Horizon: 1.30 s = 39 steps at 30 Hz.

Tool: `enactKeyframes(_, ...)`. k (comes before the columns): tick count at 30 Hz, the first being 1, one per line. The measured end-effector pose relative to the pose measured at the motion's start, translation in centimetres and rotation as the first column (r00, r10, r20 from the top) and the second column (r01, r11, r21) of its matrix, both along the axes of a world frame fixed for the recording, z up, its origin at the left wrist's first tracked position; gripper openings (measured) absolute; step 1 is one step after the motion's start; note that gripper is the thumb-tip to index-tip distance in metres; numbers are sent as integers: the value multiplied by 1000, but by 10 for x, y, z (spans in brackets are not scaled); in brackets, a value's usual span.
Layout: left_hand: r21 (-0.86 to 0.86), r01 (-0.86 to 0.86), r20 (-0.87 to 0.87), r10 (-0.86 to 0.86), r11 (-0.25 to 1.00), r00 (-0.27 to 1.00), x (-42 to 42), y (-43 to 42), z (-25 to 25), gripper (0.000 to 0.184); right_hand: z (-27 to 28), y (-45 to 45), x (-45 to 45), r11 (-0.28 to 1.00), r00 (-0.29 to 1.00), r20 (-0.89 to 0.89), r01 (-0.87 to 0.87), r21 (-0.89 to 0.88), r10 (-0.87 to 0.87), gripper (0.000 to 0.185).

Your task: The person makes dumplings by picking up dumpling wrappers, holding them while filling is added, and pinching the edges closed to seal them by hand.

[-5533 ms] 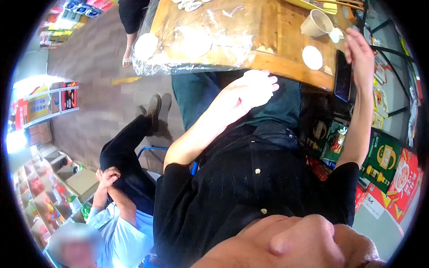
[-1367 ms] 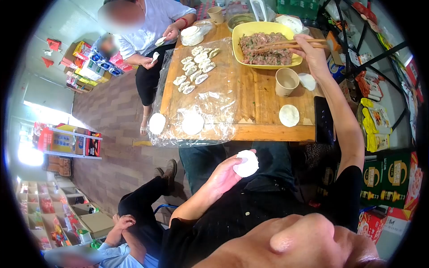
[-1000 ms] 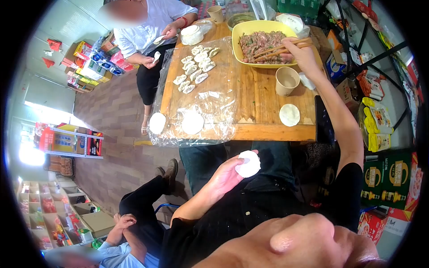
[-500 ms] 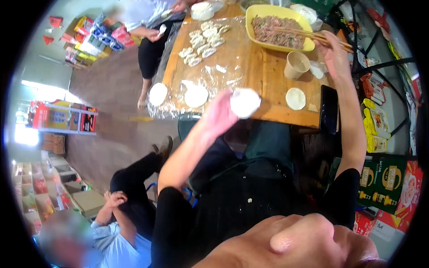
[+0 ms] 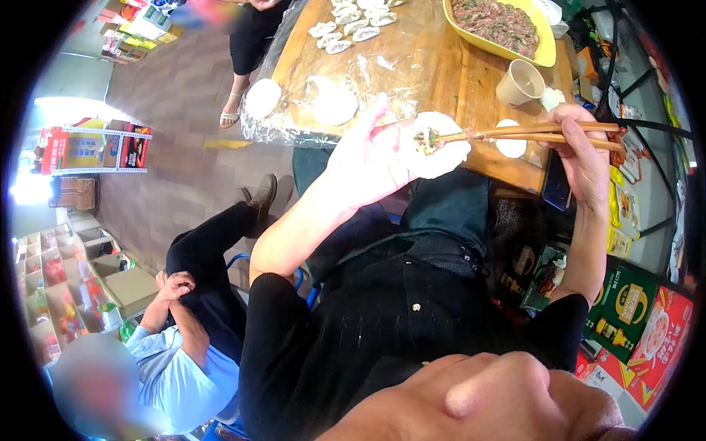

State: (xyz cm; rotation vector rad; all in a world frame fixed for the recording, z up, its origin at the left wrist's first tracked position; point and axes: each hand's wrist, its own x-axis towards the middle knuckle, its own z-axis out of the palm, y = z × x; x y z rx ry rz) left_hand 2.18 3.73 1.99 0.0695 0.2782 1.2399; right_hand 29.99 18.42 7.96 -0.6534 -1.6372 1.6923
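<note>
My left hand (image 5: pixel 368 162) supports a round white dumpling wrapper (image 5: pixel 447 160) in front of the table's near edge. A small dab of meat filling (image 5: pixel 428 141) with green bits sits on the wrapper. Wooden chopsticks (image 5: pixel 533 132) are gripped in my right hand (image 5: pixel 583 158), their tips touching that filling. More wrappers lie flat on the table: one at the far left corner (image 5: pixel 263 98), one behind my left hand (image 5: pixel 335 104), and one partly behind the chopsticks (image 5: pixel 509 149). A yellow bowl (image 5: pixel 546 51) of minced filling stands at the back right.
Several folded dumplings (image 5: pixel 360 28) rest on clear plastic film (image 5: pixel 382 70) over the wooden table (image 5: pixel 471 88). A paper cup (image 5: pixel 521 82) stands near the bowl, and a phone (image 5: pixel 557 187) lies at the right edge. A seated person (image 5: pixel 184 375) is at lower left; another person's leg (image 5: pixel 241 88) shows beyond the table.
My right hand has brought the chopsticks from the bowl to the wrapper, and filling now lies on it. My left hand has moved slightly right. The view has tilted downward.
</note>
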Motion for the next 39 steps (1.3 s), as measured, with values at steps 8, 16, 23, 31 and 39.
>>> enactKeyframes(8, 29, -18, -10, 18, 999, 1000, 0, -8, -4, 80, 29, 6, -9, 999, 994, 108, -17, 49, 12, 22)
enactKeyframes(16, 114, 46, 362, -85, 992, 928, -7, -5, -16, 76, 40, 15, -9, 997, 998, 65, 8, 73, -13, 22)
enactKeyframes(23, 70, 22, 42, -25, 997, 999, -5, -4, -9, 75, 23, 5, -30, 1000, 990, 137, -21, -23, 24, 22)
enactKeyframes(31, 66, -1, 93, -5, 998, 996, -8, -7, -19, 72, 32, 16, -23, 999, 988, 151, 39, -2, -39, 26)
enactKeyframes(39, 91, -7, 26, 5, 996, 1000, -7, -7, -14, 71, 40, -9, -26, 985, 990, 125, 40, 171, -61, 23)
